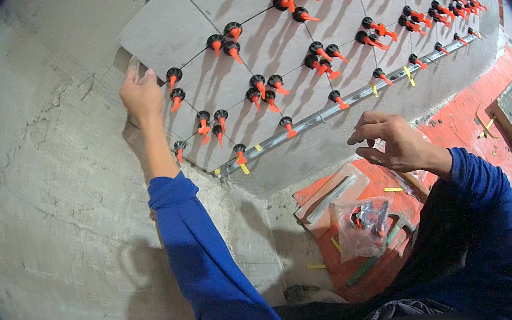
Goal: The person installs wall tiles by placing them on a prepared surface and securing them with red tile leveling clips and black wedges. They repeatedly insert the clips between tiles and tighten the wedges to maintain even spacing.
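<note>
Blue sleeves (216,254) lead to both hands. At the left grip (143,97), fingers touch the grey tiles' (163,27) outer edge — whether clasping, one cannot tell; the right grip (394,141) hangs half-curled, seemingly holding nothing. Rightward of the left grip, tiling looks largely placed — orange-handled clips (174,75) not yet off; leftward, rough wall (44,154) shows.

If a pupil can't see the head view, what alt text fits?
A person's left hand is at the edge of a grey tile; the right hand hovers, apparently empty. Orange-handled clips stud the tiling, edged below by a metal rail; a clear bag lies on red sheeting.
</note>
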A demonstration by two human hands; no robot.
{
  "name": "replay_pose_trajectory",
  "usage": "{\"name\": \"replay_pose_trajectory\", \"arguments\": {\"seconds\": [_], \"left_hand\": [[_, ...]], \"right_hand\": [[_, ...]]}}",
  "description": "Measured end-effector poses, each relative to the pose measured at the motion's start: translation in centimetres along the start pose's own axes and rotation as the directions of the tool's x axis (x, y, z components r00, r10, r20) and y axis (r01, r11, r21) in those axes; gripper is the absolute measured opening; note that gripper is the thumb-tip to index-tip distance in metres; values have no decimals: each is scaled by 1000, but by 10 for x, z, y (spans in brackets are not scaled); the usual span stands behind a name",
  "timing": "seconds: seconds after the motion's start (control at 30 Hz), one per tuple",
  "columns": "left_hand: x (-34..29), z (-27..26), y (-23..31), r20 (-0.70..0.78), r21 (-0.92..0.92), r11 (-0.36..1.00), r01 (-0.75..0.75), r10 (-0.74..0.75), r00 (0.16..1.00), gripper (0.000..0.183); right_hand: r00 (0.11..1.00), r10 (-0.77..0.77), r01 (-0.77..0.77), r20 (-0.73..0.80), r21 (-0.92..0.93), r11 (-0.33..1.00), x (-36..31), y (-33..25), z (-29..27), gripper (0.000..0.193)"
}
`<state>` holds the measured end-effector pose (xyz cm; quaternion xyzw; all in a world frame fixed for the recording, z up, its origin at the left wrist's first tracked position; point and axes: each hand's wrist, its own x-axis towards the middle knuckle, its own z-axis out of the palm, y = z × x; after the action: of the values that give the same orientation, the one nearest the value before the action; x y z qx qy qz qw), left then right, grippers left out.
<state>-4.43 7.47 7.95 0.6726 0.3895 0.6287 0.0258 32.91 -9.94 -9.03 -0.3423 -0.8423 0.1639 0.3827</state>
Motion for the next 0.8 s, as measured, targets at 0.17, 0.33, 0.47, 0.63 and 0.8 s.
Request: {"name": "replay_pose_trajectory", "arguments": {"seconds": [0.17,0.33,0.47,0.63,0.8], "left_hand": [[0,7,17,-59,-101,993,68,-75,995,51],[3,8,23,-43,-194,973,125,-135,990,50],[4,10,20,-16,-197,970,143,-149,989,51],[-2,7,23,9,-240,956,167,-170,985,53],[-9,4,28,23,-226,963,148,-147,989,56]], "right_hand": [[1000,-4,4,-20,3,1000,-3,4,-7,22],[999,-1,2,-43,21,1000,-7,5,-14,22],[999,11,-9,-45,41,999,-4,3,-10,23],[999,-40,41,-22,33,999,7,0,8,24],[999,-47,47,-3,37,998,12,-1,18,23]]}}
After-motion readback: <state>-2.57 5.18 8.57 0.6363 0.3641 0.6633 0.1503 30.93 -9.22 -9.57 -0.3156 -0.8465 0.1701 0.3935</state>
